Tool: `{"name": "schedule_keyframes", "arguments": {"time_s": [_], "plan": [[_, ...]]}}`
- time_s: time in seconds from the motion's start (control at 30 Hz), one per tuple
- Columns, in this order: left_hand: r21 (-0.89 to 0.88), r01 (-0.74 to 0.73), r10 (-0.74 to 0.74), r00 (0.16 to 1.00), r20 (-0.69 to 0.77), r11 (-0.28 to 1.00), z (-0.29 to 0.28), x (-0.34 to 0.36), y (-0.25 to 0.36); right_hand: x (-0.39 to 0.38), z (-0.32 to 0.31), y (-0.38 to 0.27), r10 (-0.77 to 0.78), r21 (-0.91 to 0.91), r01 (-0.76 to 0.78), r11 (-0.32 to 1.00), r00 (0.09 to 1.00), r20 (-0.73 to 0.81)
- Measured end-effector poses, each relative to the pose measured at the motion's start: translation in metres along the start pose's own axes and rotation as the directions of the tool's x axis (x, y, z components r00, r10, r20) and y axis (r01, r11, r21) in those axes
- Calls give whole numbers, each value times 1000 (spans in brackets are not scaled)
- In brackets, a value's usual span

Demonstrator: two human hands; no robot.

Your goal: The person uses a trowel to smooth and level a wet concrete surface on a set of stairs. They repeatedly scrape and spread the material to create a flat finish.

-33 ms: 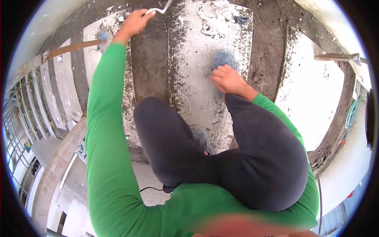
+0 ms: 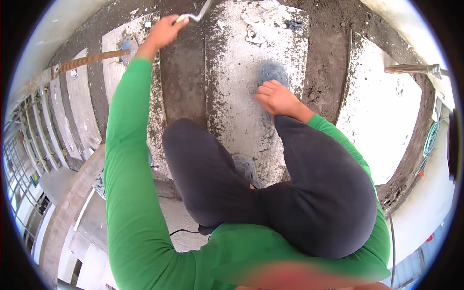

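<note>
At the top left my left hand (image 2: 163,33) is closed around the handle of a trowel (image 2: 194,18). The trowel's metal neck is bent, and the far end of the tool runs out at the top edge. Beneath it lies a strip of grey, wet-looking mortar (image 2: 182,82) between pale slabs. My right hand (image 2: 276,98) is curled into a loose fist by my right knee, just in front of my blue-grey shoe (image 2: 273,71). Nothing sticks out of that fist; its palm side is hidden. White streaked paste (image 2: 255,35) lies on the middle slab (image 2: 237,96), ahead of my shoe.
A rusty threaded rod (image 2: 92,57) reaches in from the left, and a wooden-looking stub (image 2: 411,70) from the right. Another pale slab (image 2: 377,111) lies to the right. A coiled green hose (image 2: 430,140) hangs at the far right. Metal railings (image 2: 43,125) stand at the left.
My left hand has shifted slightly left and down with the trowel. The right hand has hardly moved.
</note>
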State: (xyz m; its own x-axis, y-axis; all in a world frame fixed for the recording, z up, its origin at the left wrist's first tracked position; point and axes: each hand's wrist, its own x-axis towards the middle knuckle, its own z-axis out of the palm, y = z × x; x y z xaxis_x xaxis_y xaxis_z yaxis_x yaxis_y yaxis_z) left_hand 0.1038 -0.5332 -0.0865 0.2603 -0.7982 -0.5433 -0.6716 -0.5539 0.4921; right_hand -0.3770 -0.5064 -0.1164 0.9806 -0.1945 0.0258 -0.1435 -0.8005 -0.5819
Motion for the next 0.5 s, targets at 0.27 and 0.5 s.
{"name": "schedule_keyframes", "arguments": {"time_s": [0.27,0.5], "plan": [[661,-317,178,946,271,680,50,-164,-72,12,25,13,-12,156,25,987,996,-86],[751,-355,226,935,275,557,41,-108,-90,28,33,17,-84,150,83,985,996,-5]]}}
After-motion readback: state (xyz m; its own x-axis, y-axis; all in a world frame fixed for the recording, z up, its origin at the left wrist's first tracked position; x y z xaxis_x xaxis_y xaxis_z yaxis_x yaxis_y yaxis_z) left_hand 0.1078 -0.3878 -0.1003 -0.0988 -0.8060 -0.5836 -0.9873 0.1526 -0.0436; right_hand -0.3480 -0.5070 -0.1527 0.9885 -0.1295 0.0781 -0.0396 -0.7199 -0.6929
